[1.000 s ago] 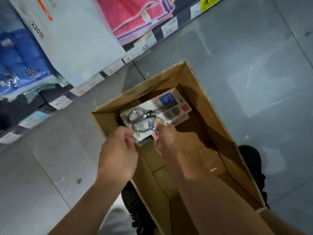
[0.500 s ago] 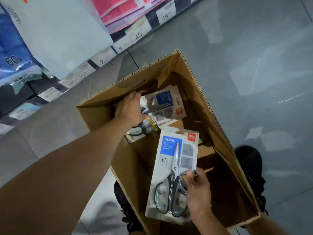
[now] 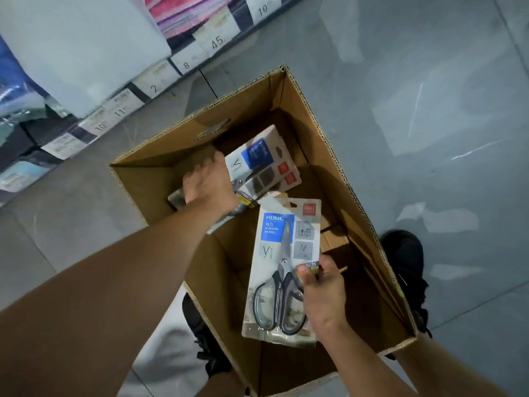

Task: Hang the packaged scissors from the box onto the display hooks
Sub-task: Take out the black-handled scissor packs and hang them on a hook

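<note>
Lifted out since a second ago, one scissors pack (image 3: 282, 245) hangs over the cardboard box's (image 3: 315, 116) near edge, blades pointing to its far edge, fingers of the right hand (image 3: 323, 293) pinching it, left hand (image 3: 209, 184) gripping the remaining packs (image 3: 263, 161).

Right hand (image 3: 323, 293) holds a scissors pack (image 3: 282, 247) over the box (image 3: 323, 138); left hand (image 3: 209, 184) grips another pack (image 3: 257, 160) inside.

box (image 3: 249, 104) on floor (image 3: 429, 138), scissors pkgs (image 3: 263, 161) in far end, single pkg (image 3: 282, 242) nearer, shelf (image 3: 123, 107) behind-L

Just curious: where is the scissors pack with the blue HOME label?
In the head view, lower centre: the right hand holds the scissors pack over the open cardboard box.
</note>
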